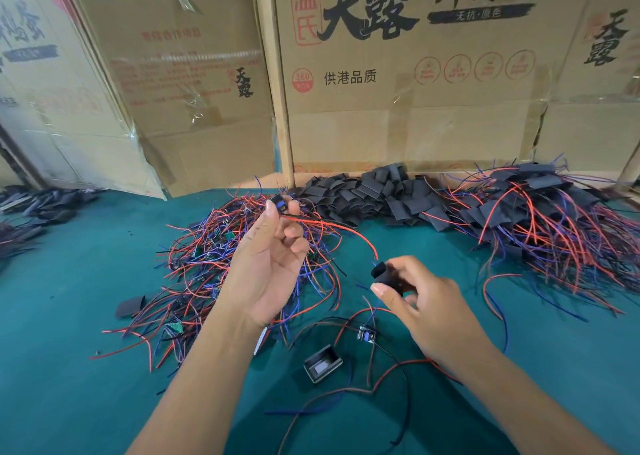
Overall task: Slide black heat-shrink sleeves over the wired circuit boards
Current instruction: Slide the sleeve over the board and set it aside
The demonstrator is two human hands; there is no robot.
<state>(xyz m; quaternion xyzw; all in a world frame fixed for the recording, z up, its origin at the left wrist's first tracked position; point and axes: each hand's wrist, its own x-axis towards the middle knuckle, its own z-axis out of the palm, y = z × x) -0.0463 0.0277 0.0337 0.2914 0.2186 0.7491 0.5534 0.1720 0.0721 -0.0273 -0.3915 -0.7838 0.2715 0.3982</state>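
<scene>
My left hand (273,257) is raised, palm toward me, and pinches a small wired circuit board (281,204) at its fingertips. The board's red wire (349,230) arcs down to the right, ending just above my right hand. My right hand (420,302) pinches a black heat-shrink sleeve (382,272) between thumb and fingers, its mouth facing up-left toward the wire's tip. A heap of bare wired boards (221,264) lies behind my left hand. Loose black sleeves (374,195) are piled at the back. Sleeved boards with wires (547,219) are heaped at the right.
The green table (69,309) carries a single wired board (367,334), a small black-framed part (322,364) and a stray sleeve (130,306) near the front. Cardboard boxes (398,84) wall off the back. More dark parts (31,208) lie at far left.
</scene>
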